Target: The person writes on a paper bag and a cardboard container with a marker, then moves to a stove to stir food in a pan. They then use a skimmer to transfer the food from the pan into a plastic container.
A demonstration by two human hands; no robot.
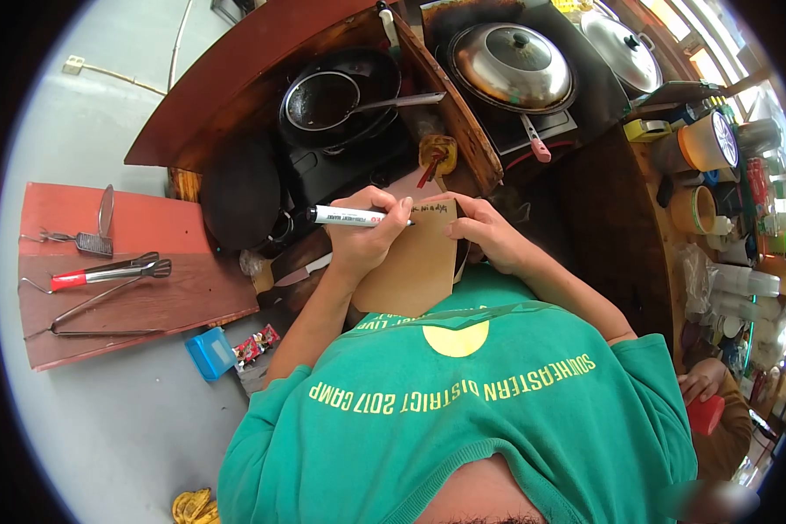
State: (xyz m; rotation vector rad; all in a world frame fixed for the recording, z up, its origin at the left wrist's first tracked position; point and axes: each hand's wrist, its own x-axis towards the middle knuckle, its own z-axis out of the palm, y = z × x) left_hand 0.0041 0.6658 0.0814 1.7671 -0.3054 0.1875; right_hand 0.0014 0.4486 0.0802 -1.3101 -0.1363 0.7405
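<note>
My left hand (364, 237) grips a black-and-white permanent marker (351, 216), its tip resting on the top edge of a brown paper card (415, 266) where dark handwriting shows. My right hand (485, 231) pinches the card's upper right corner and steadies it in front of my green shirt (463, 410). The card's lower edge is tucked against my chest.
Ahead sit a dark wok with a ladle (341, 96) and a steel-lidded pan (511, 65) on a stove. Tongs and a red-handled tool (105, 275) lie on a red board at left, with a blue box (210, 352) below. Cups and containers (707, 144) crowd the right; another person's hand (703, 384) is there.
</note>
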